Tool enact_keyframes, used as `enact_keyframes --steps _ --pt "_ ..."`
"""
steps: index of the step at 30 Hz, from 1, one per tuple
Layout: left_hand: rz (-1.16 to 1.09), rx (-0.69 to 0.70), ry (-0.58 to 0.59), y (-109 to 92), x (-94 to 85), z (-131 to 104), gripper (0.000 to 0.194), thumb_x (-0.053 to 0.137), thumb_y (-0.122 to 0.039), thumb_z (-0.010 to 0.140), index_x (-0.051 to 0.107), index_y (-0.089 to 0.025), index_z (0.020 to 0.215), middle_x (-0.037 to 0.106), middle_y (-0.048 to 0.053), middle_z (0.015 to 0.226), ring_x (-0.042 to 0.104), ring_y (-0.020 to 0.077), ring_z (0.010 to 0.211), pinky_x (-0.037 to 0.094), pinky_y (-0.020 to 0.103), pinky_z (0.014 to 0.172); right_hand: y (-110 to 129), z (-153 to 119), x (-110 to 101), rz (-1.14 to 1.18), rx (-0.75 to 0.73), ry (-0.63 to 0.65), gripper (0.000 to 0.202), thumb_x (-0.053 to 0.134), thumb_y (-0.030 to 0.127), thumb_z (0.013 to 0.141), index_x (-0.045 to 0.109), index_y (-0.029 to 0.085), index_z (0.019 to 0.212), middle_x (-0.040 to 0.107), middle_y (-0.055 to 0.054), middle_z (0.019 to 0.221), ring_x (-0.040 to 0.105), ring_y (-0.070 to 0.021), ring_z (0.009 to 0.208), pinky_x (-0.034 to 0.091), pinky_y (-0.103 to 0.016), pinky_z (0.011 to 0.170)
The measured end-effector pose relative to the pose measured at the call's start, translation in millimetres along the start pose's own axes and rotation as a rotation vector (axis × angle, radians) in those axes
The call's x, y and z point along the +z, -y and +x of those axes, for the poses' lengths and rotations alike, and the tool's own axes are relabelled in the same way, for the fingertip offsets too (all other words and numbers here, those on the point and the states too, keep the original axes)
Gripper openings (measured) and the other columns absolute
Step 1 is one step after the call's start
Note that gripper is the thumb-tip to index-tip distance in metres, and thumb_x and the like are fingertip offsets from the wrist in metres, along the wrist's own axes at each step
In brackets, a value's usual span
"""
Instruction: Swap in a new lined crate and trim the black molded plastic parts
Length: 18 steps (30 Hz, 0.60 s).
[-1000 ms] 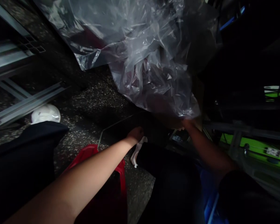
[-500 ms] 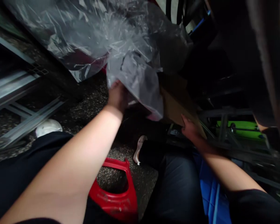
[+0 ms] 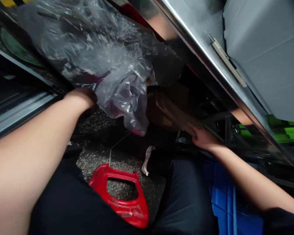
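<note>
A large crumpled clear plastic bag hangs at the upper left, under the metal-edged table. My left hand is at the bag's lower left side; its fingers are in shadow and hidden behind the plastic. My right hand is closed on the near edge of a brown cardboard box, which sits in the dark below the table, right of the bag. Something reddish shows through the bag's lower end.
The metal table edge runs diagonally at the upper right, with a pen on the table. A red plastic piece stands between my legs. Blue plastic lies beside my right leg. Metal rails are at the left.
My left hand has moved left along the bag, whose lower end now hangs further left. The view has shifted, bringing the tabletop in. My right hand stays on the cardboard.
</note>
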State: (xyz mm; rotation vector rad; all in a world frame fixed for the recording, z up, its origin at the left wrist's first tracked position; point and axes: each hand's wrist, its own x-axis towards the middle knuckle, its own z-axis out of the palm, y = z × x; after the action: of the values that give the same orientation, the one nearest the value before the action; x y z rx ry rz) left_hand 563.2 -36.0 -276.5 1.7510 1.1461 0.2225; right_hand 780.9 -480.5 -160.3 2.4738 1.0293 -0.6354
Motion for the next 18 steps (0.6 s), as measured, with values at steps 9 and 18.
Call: enact_keyframes --steps 9,18 --pt "-1.144 -0.331 0.812 -72 115.7 -244 0.097 0.079 -0.034 0.082 0.017 -0.05 0.155 0.045 0.008 0.158 0.05 0.032 0.141 0.052 0.061 0.104 49 -96 -21 0.015 -0.285 0.055 0.091 0.059 0.021 0.075 0.029 0.017 0.162 0.051 -0.015 0.153 0.071 -0.0345 0.112 0.059 -0.045 0.096" --pt "-1.265 -0.299 0.778 -72 124.6 -277 0.073 0.068 -0.049 0.09 0.028 -0.045 0.151 0.05 0.008 0.153 0.05 0.0309 0.141 0.055 0.057 0.104 56 -107 -18 0.361 -0.408 0.038 0.068 0.064 0.045 0.092 0.045 0.023 0.153 0.048 -0.013 0.154 0.054 -0.0309 0.136 0.048 -0.048 0.114"
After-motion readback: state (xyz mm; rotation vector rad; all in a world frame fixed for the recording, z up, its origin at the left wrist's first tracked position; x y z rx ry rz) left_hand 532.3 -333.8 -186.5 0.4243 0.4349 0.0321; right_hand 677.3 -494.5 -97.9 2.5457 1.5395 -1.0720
